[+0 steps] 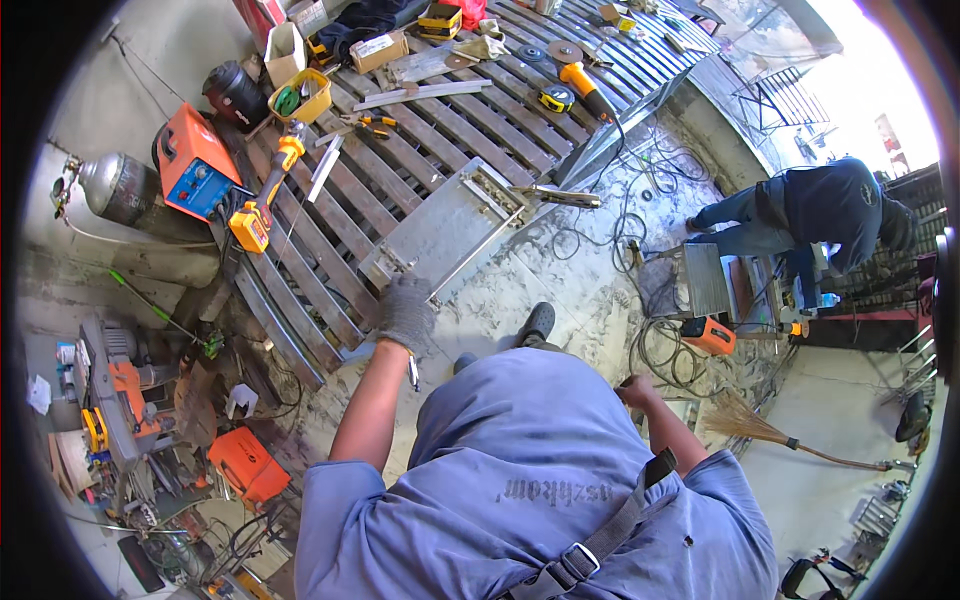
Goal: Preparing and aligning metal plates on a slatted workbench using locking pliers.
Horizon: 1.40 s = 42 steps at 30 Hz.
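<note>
My left hand, in a grey knit glove, is closed at the near corner of a grey metal panel. That panel lies on the slatted metal bench and reaches past its edge, with a thin rod along its right side. Long-handled locking pliers sit at the panel's far end. Something small and shiny hangs at my left wrist. My right hand is low beside my body with curled fingers; whatever it may hold is hidden.
On the bench lie a yellow cordless grinder, an orange welding machine, a tape measure and a corded grinder. Cables trail over the floor. A co-worker bends at the right, near a broom.
</note>
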### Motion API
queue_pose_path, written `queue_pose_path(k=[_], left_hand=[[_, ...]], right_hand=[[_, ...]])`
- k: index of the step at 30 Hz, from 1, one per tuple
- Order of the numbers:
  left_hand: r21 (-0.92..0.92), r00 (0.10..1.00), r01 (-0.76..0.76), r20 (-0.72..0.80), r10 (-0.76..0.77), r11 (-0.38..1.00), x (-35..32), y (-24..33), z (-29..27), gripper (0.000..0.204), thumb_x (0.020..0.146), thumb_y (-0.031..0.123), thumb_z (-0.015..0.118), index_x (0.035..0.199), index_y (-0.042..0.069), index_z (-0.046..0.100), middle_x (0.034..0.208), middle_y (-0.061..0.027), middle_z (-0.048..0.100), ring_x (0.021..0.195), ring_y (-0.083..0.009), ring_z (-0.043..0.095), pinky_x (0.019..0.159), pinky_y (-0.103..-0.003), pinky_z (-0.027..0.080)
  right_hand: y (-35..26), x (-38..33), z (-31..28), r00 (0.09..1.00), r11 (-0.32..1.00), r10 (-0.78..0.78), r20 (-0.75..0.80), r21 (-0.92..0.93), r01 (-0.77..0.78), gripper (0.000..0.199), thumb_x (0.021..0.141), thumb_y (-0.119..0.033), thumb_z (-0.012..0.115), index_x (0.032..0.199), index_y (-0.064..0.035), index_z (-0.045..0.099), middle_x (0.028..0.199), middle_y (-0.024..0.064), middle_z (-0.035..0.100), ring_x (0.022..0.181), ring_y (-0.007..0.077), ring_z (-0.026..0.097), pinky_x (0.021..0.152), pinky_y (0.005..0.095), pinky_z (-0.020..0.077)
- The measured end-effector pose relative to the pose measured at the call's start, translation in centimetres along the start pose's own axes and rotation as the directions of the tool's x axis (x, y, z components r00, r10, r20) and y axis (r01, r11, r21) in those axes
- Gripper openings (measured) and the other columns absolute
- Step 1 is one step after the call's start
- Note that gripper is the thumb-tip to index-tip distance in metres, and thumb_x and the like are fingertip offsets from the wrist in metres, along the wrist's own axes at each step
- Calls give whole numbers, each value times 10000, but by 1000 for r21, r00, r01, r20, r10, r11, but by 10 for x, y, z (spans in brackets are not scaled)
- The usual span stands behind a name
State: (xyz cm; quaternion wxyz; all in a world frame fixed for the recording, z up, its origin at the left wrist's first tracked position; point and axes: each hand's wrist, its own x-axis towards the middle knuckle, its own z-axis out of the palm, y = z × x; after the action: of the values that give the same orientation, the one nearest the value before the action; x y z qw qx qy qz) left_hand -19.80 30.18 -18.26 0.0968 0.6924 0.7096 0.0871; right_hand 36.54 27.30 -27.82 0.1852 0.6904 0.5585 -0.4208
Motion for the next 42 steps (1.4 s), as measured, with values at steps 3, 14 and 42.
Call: queue_pose_path(k=[3,14,42], left_hand=[[76,994,-103,-19,105,992,19,15,7,442,790,243,673,1200,83,627,1228,-138,607,1180,-349,530,1012,-498,422],[-2,974,191,127,-189,982,84,68,29,341,905,325,655,1119,63,611,1121,-211,639,1046,-394,628,890,-509,507],[-193,836,457,426,-346,868,109,69,16,394,955,491,549,1048,136,693,1064,-190,725,979,-399,697,830,-531,540]], right_hand=[[-2,16,-3,999,987,-14,46,161,7,442,834,-385,745,979,32,754,805,145,756,743,238,739,770,378,571],[-242,34,-135,641,682,-720,-265,-104,724,218,871,-160,695,1022,-5,672,974,187,685,936,371,666,837,426,540],[-466,107,-106,159,-233,-793,589,-533,814,165,839,-177,612,918,-95,731,979,117,738,1050,262,678,982,417,445]])
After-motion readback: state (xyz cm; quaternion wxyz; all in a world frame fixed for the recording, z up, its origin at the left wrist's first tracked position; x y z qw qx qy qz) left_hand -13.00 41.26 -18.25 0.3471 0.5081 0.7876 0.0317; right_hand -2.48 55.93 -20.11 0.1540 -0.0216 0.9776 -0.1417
